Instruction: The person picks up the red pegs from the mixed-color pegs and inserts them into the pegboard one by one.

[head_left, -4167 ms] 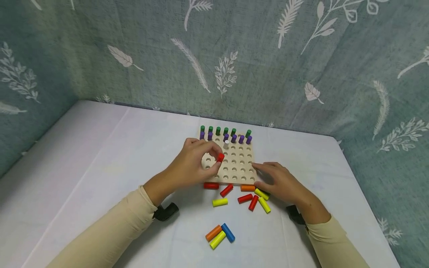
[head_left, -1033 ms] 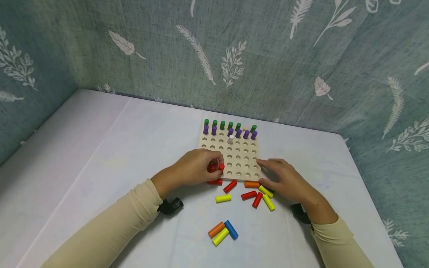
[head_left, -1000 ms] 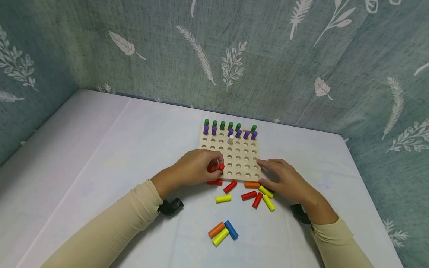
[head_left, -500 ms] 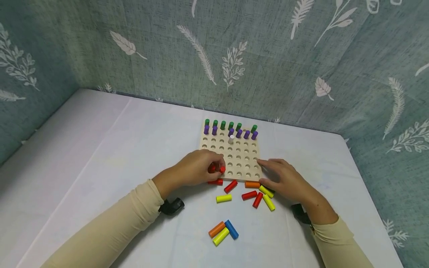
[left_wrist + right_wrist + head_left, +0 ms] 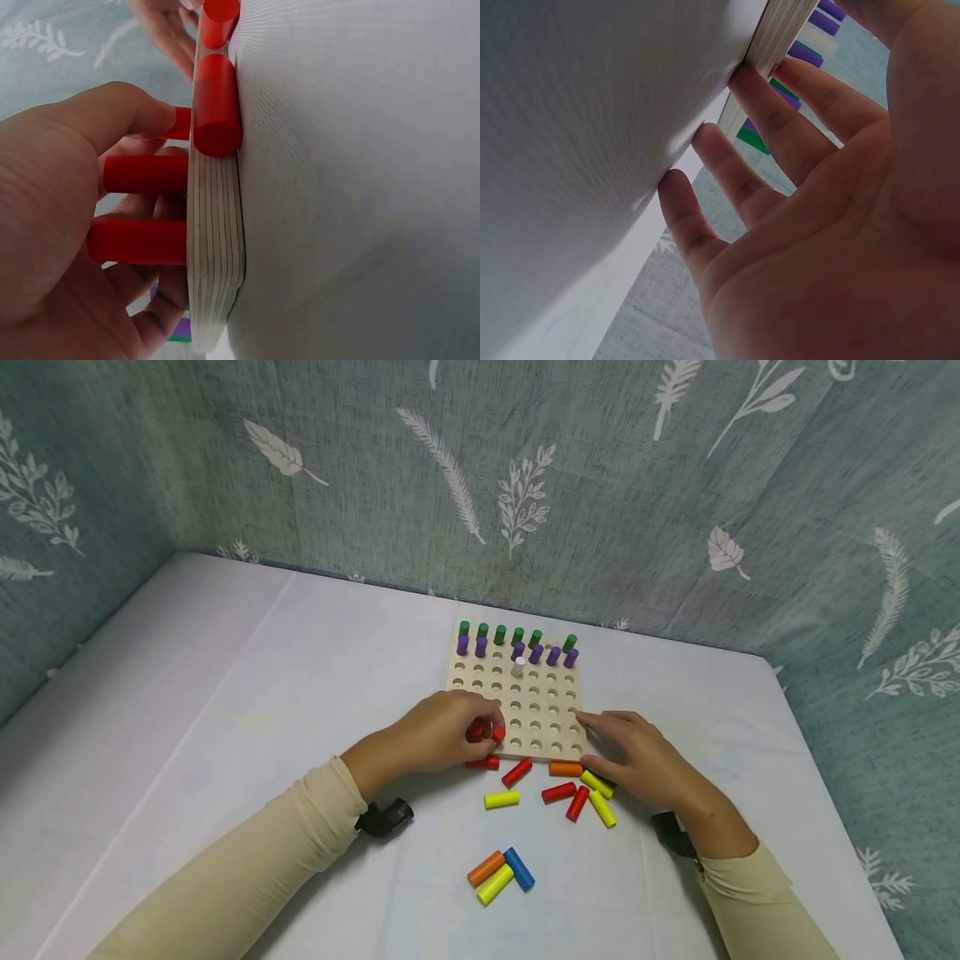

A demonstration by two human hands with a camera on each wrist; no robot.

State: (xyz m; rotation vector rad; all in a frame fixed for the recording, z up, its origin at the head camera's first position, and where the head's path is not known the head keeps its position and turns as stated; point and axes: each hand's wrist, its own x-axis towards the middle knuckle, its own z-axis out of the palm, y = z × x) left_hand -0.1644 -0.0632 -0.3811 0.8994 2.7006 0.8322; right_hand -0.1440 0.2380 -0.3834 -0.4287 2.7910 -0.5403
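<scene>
Left hand [image 5: 447,731] pinches a red peg [image 5: 498,735] at seven o'clock on the pegboard [image 5: 525,697], apparently seating it; right hand [image 5: 628,753], fingers extended, touches four o'clock. Next likely calls for clean release!

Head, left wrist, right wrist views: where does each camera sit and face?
Head: worn on the head, facing forward and down at the pegboard; left hand, right hand and sleeves show.
Left wrist: on that wrist, looking along the pegboard's near edge and red pegs; left hand large, right hand partly.
Right wrist: on that wrist, looking toward the pegboard's side and purple pegs; right hand shows palm-side.
Shared by head and left wrist: pegboard, red pegs, both hands.
</scene>
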